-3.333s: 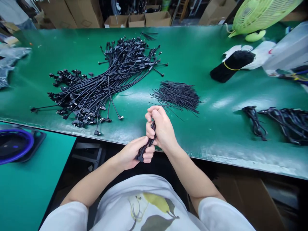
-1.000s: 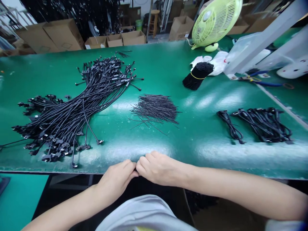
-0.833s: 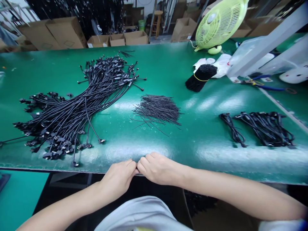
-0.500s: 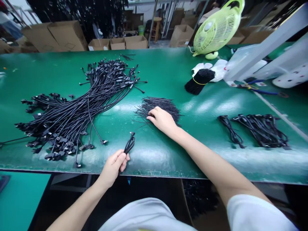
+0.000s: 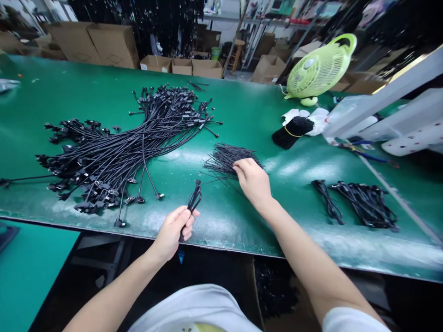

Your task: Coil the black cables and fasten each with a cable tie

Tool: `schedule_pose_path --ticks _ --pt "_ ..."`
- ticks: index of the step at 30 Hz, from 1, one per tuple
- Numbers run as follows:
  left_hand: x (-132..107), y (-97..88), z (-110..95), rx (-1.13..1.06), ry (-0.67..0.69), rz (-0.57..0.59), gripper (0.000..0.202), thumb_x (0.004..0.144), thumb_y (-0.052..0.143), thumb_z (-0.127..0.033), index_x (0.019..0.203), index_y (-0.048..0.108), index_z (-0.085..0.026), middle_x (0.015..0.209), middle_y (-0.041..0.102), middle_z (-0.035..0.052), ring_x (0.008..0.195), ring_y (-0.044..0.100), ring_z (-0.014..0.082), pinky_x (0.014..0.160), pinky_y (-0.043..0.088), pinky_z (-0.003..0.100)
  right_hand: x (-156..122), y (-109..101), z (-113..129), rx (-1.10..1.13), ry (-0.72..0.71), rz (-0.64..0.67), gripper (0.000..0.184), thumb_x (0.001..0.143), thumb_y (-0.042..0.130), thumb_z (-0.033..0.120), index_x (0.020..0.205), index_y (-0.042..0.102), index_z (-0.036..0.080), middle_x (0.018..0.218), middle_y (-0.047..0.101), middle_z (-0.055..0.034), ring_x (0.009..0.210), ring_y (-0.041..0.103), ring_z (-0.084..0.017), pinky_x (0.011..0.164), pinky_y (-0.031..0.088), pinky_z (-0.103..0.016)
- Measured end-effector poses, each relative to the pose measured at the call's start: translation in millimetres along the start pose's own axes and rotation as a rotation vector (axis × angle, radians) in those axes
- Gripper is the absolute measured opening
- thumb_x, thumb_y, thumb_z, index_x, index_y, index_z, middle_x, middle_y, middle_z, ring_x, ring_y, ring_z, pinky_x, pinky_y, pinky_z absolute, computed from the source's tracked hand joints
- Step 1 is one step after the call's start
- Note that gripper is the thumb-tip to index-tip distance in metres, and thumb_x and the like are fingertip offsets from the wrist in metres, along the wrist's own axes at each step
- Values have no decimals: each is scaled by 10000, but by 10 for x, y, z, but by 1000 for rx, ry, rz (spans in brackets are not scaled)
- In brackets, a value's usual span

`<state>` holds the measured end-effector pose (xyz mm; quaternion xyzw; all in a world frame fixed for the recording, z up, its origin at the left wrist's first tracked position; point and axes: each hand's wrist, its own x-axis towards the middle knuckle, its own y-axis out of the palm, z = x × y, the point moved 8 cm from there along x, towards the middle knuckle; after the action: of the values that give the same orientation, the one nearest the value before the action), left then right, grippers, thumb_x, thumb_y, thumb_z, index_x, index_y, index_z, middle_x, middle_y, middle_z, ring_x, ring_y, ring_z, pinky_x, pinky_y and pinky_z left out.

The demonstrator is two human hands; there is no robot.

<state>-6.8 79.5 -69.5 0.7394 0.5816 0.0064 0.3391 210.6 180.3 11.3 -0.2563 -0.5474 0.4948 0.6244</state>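
My left hand (image 5: 175, 229) is closed around a folded black cable (image 5: 194, 197), its loops and a connector end sticking up past the fingers, just above the table's front edge. Over the right side of a pile of thin black wire ties (image 5: 224, 159), my right hand (image 5: 254, 180) has thumb and forefinger pinched together at the ties; exactly how many strands are between the fingertips is hidden. To the left lies a large heap of loose black cables (image 5: 134, 138) with connectors at both ends.
Folded cables (image 5: 367, 205) lie in a row at the right. Behind them are pliers (image 5: 367, 152), a black bundle with a yellow band (image 5: 292, 133) and a green fan (image 5: 318, 69). A slanted grey post (image 5: 384, 87) rises at the right. Cardboard boxes (image 5: 114, 46) stand beyond the green table (image 5: 242, 226).
The view has shifted, moving the table's contents within it. My right hand has moved from the pile's front middle to its right side, fingers now pinched. My left hand keeps the folded cable.
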Motion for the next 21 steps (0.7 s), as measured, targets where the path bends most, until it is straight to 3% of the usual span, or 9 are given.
schedule_pose_path --ticks 2,4,7,9,11,13,15,18,21 --pt "-31 25 -17 -21 10 1 405 806 695 -444 1020 641 -104 617 396 -65 465 313 23 434 237 170 -81 -49 139 54 -8 -4 250 964 416 284 952 645 183 927 644 -85 826 582 -197 725 414 -291" --pt "-67 78 -37 -45 20 15 513 811 694 -435 1205 581 -126 618 405 -70 459 315 28 435 240 171 -212 9 365 254 -11 57 232 949 452 312 922 650 192 911 653 -73 839 590 -192 766 423 -295" --pt "-103 162 -46 -86 22 59 698 809 694 -439 1397 425 -176 614 417 -79 449 319 38 433 248 175 -522 343 758 755 119 323 207 898 528 352 858 651 191 809 646 -26 726 577 -152 700 440 -273" --pt "-110 154 -67 -97 55 63 687 804 694 -459 1376 460 -157 610 409 -78 451 319 39 432 250 180 -772 583 983 1028 275 513 234 884 532 392 902 642 186 693 587 14 566 492 -111 564 406 -248" --pt "-118 72 -118 -73 125 22 606 807 688 -472 1283 553 -120 612 402 -71 461 326 38 438 258 187 -944 688 1112 1124 355 600 251 882 531 405 951 626 183 635 532 37 497 427 -94 501 370 -237" --pt "-135 -22 -179 -17 196 -27 534 827 668 -467 1215 598 -106 622 408 -64 473 340 40 449 274 195 -975 628 1146 1041 283 549 206 882 548 370 912 631 183 675 564 15 559 491 -112 541 404 -246" --pt "-141 -65 -208 41 223 -35 487 852 640 -453 1199 602 -112 636 416 -60 489 359 46 466 297 199 -923 463 1162 870 122 423 165 895 548 318 848 638 188 750 615 -18 665 556 -137 611 435 -258" --pt "-110 -59 -191 62 209 2 441 868 613 -447 1166 604 -123 649 419 -57 508 372 54 486 321 201 -848 217 1272 664 -133 265 155 936 510 242 853 631 191 817 644 -36 722 579 -142 665 450 -259" --pt "-85 -67 -149 112 204 9 360 887 560 -453 1021 629 -126 636 412 -55 498 358 62 480 316 206 -834 47 1429 492 -351 157 164 963 468 185 894 615 179 816 641 -41 737 591 -136 696 457 -247"
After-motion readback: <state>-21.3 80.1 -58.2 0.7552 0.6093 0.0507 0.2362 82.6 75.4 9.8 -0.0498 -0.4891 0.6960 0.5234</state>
